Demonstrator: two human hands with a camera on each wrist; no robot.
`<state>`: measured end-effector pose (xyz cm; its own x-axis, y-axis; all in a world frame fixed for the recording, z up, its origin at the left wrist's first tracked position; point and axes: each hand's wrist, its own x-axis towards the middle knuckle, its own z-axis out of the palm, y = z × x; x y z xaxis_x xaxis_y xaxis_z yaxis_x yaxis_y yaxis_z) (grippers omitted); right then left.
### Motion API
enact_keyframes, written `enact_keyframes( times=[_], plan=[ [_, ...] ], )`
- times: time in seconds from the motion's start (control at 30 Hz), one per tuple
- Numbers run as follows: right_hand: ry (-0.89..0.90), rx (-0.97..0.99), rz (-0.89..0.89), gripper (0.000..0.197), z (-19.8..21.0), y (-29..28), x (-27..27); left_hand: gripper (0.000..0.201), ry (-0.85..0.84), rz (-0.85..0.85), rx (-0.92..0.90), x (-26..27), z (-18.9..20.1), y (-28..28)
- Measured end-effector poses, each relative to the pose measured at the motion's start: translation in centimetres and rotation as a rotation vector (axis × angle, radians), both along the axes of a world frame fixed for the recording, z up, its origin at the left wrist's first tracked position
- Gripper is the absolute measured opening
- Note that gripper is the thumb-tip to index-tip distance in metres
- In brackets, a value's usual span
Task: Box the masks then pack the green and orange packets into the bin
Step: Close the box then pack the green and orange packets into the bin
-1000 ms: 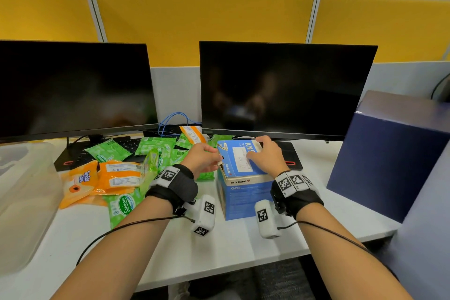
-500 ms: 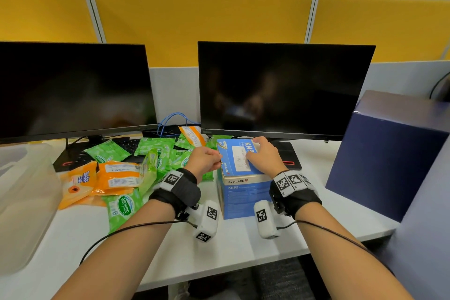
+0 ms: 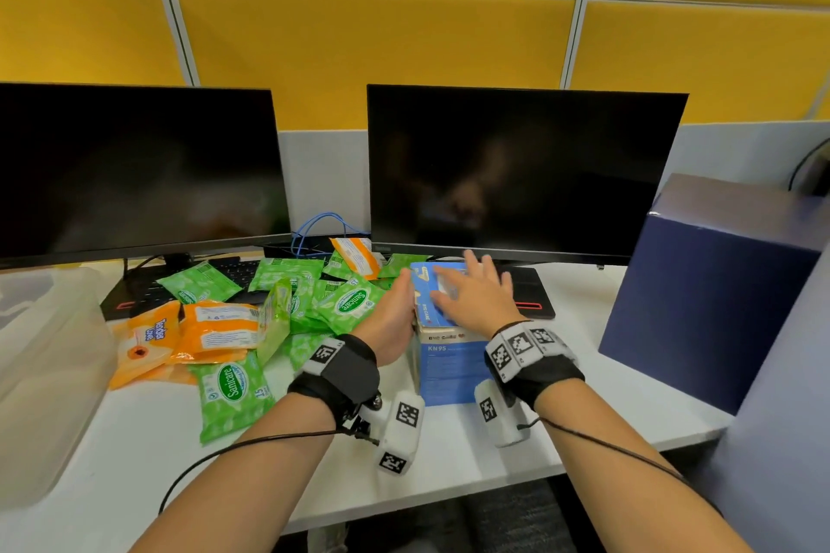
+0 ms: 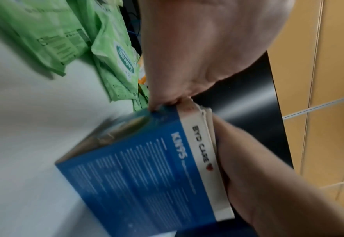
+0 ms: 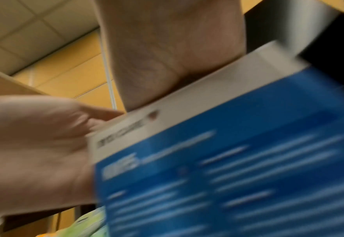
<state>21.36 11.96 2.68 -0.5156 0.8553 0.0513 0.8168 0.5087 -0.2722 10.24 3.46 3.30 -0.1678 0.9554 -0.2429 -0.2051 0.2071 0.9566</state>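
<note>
**A:** Where are the hands?

**B:** Both are at the mask box (image 3: 449,366) in mid-desk. The right hand (image 3: 476,299) lies flat on the blue lid (image 3: 431,290), fingers straight and spread, pressing it down. The left hand (image 3: 390,323) is against the box's left top edge; the left wrist view shows its fingers (image 4: 160,102) pinching that corner.

**A:** So the masks are boxed?

**B:** Nearly, by the look of it. No loose masks show on the desk (image 3: 134,440). The lid is not quite seated: from the left wrist view white layers (image 4: 206,118) show in the gap at the top edge, though whether they are masks or flaps cannot be told. Closing the box appears to be the step in hand.

**A:** And the packets?

**B:** Untouched, as far as the pictures show. Green packets (image 3: 231,388) and orange packets (image 3: 215,330) lie heaped just left of the box, one orange packet (image 3: 355,256) propped at the back near the blue cables (image 3: 314,229). The clear bin (image 3: 54,373) stands at the desk's left end, beside the heap; nothing can be made out inside it.

**A:** What else frames the scene?

**B:** Two dark monitors (image 3: 521,175) behind, a keyboard (image 3: 148,296) partly under the packets, and a navy box (image 3: 709,296) at right.

**A:** What is left, then?

**B:** Seating the lid, then the whole of the packing.
</note>
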Motion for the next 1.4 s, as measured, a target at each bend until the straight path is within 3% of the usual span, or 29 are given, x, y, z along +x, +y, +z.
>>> enact_keyframes(
  times=[0.17,0.37,0.5,0.57,0.67,0.73,0.8,0.93,1.03,1.17,1.27,1.4],
  plan=[
    [-0.033,-0.054,0.135,0.051,0.0,-2.0,-1.9,0.069,-0.015,0.037,0.025,1.9,-0.1,0.1],
    [-0.079,-0.073,0.146,0.054,0.5,-2.4,-1.7,0.067,-0.056,-0.03,0.072,1.3,-0.2,-0.1],
    [-0.139,-0.134,0.078,0.055,1.0,-2.4,-2.3,0.07,0.053,-0.09,0.015,-0.3,0.6,-1.6],
    [-0.203,-0.121,0.024,0.058,1.4,-2.7,-3.0,0.071,0.244,-0.106,-0.007,-1.4,2.0,-3.1],
    [-0.163,-0.003,0.043,0.058,2.3,-3.6,-4.9,0.07,0.92,-0.042,-0.044,-5.3,4.5,-5.7],
    [-0.095,0.077,0.123,0.057,2.9,-4.4,-6.5,0.074,1.283,0.078,-0.169,-9.3,5.8,-7.8],
    [-0.065,0.117,0.2,0.058,3.4,-5.2,-8.5,0.077,1.458,0.217,-0.361,-14.1,6.3,-10.5],
    [-0.023,0.093,0.325,0.055,3.1,-7.7,-13.9,0.071,1.519,0.371,-0.789,-22.0,6.3,-18.6],
    [-0.02,0.037,0.403,0.052,2.5,-9.9,-17.8,0.056,1.426,0.288,-0.947,-24.7,5.1,-23.2],
    [0.017,-0.087,0.489,0.048,1.5,-13.3,-21.9,0.038,1.452,0.331,-0.812,-25.1,2.6,-25.9],
    [-0.188,-0.128,0.5,0.046,0.5,-15.6,-24.2,0.028,1.639,0.424,-0.695,-24.2,1.6,-26.2],
    [-0.433,-0.164,0.461,0.062,-2.5,-17.5,-26.6,0.028,1.75,0.362,-0.573,-24.4,0.8,-26.8]
  ],
)
